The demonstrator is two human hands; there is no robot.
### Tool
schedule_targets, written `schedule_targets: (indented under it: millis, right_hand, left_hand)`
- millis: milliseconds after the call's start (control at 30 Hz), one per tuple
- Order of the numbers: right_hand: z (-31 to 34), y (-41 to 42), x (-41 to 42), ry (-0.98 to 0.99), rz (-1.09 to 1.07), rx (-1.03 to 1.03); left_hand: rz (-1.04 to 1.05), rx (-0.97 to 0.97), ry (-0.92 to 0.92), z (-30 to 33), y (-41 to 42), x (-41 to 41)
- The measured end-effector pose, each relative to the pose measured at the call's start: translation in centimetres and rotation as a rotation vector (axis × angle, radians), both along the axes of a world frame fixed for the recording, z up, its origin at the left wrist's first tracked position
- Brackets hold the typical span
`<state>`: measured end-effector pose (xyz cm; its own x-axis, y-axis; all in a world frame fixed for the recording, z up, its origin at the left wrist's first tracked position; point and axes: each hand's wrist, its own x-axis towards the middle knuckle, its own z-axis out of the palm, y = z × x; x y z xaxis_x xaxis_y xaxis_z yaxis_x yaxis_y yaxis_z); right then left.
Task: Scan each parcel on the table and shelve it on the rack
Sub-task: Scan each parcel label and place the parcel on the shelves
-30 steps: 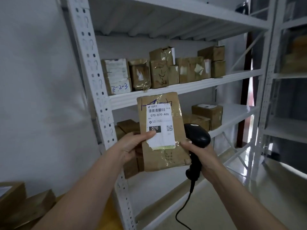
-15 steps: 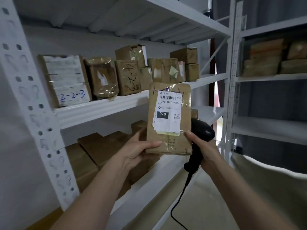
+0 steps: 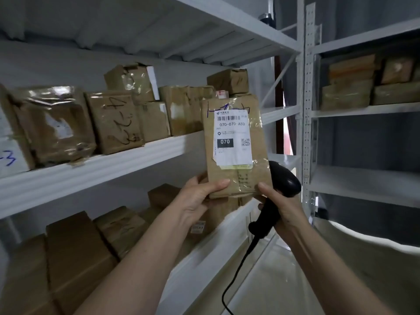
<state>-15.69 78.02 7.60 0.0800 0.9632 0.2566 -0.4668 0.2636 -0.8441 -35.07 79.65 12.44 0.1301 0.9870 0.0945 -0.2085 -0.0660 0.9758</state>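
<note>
Left hand (image 3: 200, 198) pinches parcel (image 3: 234, 151) upright, label facing out, probably to find its slot on rack (image 3: 95, 169). Right hand (image 3: 281, 201) grips scanner (image 3: 284, 183), thumb steadying the parcel.

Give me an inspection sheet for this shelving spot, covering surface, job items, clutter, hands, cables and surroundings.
Surface: white metal rack, taped cardboard boxes on the middle and lower shelves.
Job's things: flat brown parcel held upright before the rack, white label reading 070-070-A80 facing the camera; black handheld scanner behind its lower right corner.
Clutter: nothing seen.
Hands: left hand pinches the parcel's lower left corner; right hand grips the scanner handle, thumb on the parcel's lower right corner.
Cables: black scanner cord hangs down.
Surroundings: second rack at right, holding boxes.
</note>
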Motion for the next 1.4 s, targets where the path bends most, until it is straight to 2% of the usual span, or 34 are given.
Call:
schedule_targets:
  millis: [300,467,700,867,1167,1400]
  right_hand:
    - [3.5,10.2,10.0,-0.018,-0.052,-0.003]
    - [5.3,15.3,14.6,-0.041,-0.085,-0.008]
    - [8.6,22.3,17.9,0.018,-0.215,0.006]
    - [11.6,26.8,19.3,0.069,-0.289,0.044]
    - [11.9,31.0,20.7,0.115,-0.399,0.037]
    - [16.8,34.2,17.8,-0.034,-0.300,0.092]
  left_hand:
    - [0.068,-0.093,0.106,4.9,9.7,12.1]
    - [0.128,-0.209,0.029,6.9,15.2,17.5]
    - [0.175,-0.141,-0.088,7.3,21.9,22.8]
    - [0.134,-0.077,-0.138,7.6,25.0,24.7]
    - [0.139,-0.021,-0.027,8.5,28.1,25.3]
    - [0.195,0.026,0.003,10.2,29.5,24.1]
